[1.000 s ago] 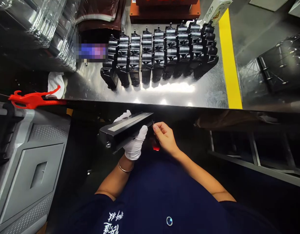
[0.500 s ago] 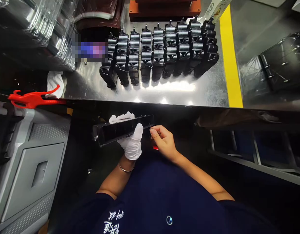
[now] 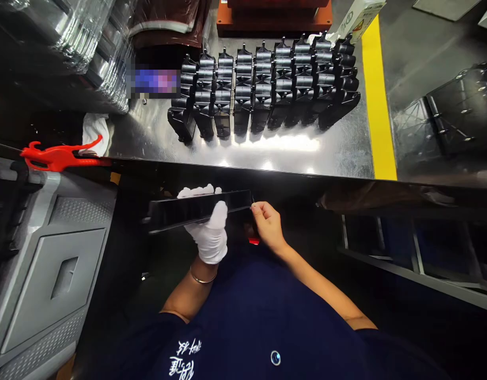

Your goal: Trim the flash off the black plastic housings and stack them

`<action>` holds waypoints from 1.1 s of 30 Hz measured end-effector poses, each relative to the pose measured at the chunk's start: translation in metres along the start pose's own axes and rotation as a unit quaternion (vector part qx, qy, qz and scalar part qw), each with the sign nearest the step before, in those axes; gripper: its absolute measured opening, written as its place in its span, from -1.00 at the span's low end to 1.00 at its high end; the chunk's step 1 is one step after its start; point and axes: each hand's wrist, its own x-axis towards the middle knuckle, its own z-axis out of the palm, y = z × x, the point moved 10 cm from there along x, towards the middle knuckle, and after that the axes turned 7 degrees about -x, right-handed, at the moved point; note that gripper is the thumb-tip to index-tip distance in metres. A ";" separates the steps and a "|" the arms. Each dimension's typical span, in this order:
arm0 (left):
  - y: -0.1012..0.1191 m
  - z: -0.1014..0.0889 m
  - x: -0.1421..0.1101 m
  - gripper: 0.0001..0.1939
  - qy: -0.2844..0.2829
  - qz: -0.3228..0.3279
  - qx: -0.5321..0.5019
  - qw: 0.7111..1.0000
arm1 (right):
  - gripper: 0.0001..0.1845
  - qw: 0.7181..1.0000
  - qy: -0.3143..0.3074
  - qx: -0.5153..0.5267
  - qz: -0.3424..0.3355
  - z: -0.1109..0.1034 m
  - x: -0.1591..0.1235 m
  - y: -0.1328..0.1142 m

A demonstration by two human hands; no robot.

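Observation:
My left hand (image 3: 210,232), in a white glove, is closed around a long black plastic part (image 3: 183,210). The thumb lies across its near side, and the fingertips show past its far edge. My bare right hand (image 3: 269,224) is at the right end of this part, thumb and forefinger pinched together on a thin, dark, blade-like piece (image 3: 252,197). Its tip is at the part's end edge; whether the two touch I cannot tell. Several similar black plastic parts (image 3: 263,87) stand in a row on the metal table (image 3: 148,142) in front of me.
A red air blow gun (image 3: 61,156) lies left, by a white cloth (image 3: 95,132), above a grey plastic case (image 3: 55,274). Plastic-wrapped stacks (image 3: 96,58) rise at back left. Yellow tape (image 3: 380,105) crosses the table on the right. A metal rack (image 3: 417,269) stands lower right.
The black part has rolled in my left hand, so a smoother face shows. My right hand has shifted slightly right, to the part's end. The view has moved a little.

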 end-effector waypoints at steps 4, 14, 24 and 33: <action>0.026 -0.010 0.014 -0.41 0.019 0.004 -0.071 0.997 | -0.52 0.999 0.001 -0.003 0.033 -0.016 0.003 0.015; -0.025 -0.004 0.003 -0.45 0.028 -0.162 -0.144 0.976 | -0.84 0.938 -0.095 -0.138 -0.302 -0.003 -0.033 -0.100; -0.042 0.021 -0.016 -0.58 -0.094 -0.347 -0.202 0.911 | -0.77 0.959 -0.014 -0.187 -0.214 -0.033 0.002 -0.079; -0.067 0.016 -0.008 -0.66 -0.087 -0.356 -0.125 0.922 | -0.85 0.908 -0.242 -0.173 -0.294 0.000 -0.050 -0.098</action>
